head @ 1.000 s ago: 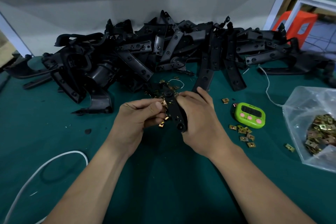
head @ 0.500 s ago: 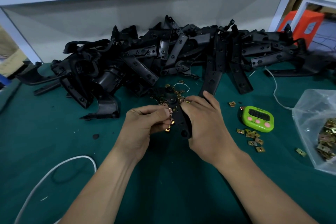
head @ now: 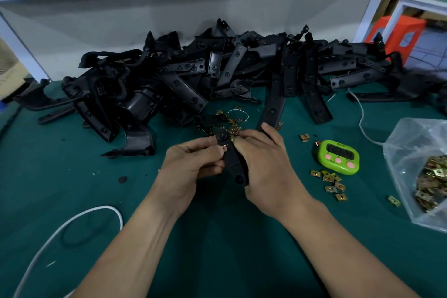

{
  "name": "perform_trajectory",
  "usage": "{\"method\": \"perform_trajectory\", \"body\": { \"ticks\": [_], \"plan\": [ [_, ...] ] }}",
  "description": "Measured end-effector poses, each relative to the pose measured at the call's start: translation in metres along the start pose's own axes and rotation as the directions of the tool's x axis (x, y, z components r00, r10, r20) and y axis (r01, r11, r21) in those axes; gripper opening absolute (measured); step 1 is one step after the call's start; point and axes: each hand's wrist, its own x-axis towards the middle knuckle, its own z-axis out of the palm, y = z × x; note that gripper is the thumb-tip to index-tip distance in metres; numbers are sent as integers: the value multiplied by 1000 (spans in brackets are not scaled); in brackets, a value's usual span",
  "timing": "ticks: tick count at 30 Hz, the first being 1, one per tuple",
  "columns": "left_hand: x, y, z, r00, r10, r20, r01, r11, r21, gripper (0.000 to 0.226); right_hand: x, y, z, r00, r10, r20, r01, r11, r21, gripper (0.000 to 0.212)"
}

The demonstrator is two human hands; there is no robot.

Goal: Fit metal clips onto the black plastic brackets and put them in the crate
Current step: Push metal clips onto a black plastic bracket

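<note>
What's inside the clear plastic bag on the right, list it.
The clear plastic bag holds a heap of brass-coloured metal clips. The frame edge cuts off the heap's right side.

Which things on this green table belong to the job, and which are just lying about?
Part of the job: the held bracket, gripped by the right hand; the metal clip pinched by the left hand; the bracket pile; loose clips; the bag of clips.
Lying about: green timer; white cable; orange stool.

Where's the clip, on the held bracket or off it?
On: clip sits on bracket edge, pinched by left hand; seating depth unclear.
</note>
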Motion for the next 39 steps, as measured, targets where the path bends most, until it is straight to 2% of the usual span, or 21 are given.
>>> {"method": "perform_trajectory", "body": {
  "ticks": [3,7,11,14,16,18,19,21,22,24,26,29,32,36,39],
  "plan": [
    [-2,0,3,999,-22,33,22,1000,-6,35,1,-2,0,1000,-14,16,15,1000,-16,37],
    [-5,-2,7,994,1,109,-1,1000,-2,30,2,-6,1,997,-46,55,48,998,-48,59],
    [-5,-3,14,997,63,45,-64,998,10,22,0,-7,2,1000,-2,24,1,999,49,44],
    [-4,-2,15,995,71,-64,-71,997,4,34,-1,-4,1,998,59,-29,-55,990,129,41],
    [-2,-4,11,971,194,-142,-176,976,129,26,-1,1,-2,994,83,-66,-74,990,122,34],
    [-1,-5,2,901,369,-227,-266,886,381,19,0,7,-4,989,101,-108,-88,989,119,32],
    [0,-4,-2,858,455,-238,-273,796,540,18,-1,9,-4,986,113,-121,-98,988,122,31],
    [-3,-2,-9,812,549,-200,-203,586,785,14,-1,12,-4,980,145,-135,-128,984,125,30],
    [-6,-1,-11,818,548,-173,-151,495,856,13,-1,14,-3,976,166,-140,-148,981,126,32],
    [-13,-4,-14,847,522,-101,-90,328,941,18,-1,18,-1,968,208,-139,-191,974,123,40],
    [-19,-11,-11,860,509,-18,-93,191,977,14,1,19,1,964,234,-126,-222,970,101,39],
    [-20,-22,-2,851,522,54,-109,75,991,20,1,19,4,966,236,-104,-228,970,82,35],
    [-13,-27,3,866,499,19,-89,118,989,28,1,19,5,969,227,-101,-219,973,78,36],
    [-6,-30,2,848,530,5,-136,210,968,25,1,16,6,969,226,-101,-217,972,92,34],
    [-3,-29,5,872,487,58,-169,187,968,21,1,14,6,970,224,-97,-213,971,112,34]
  ]
}}
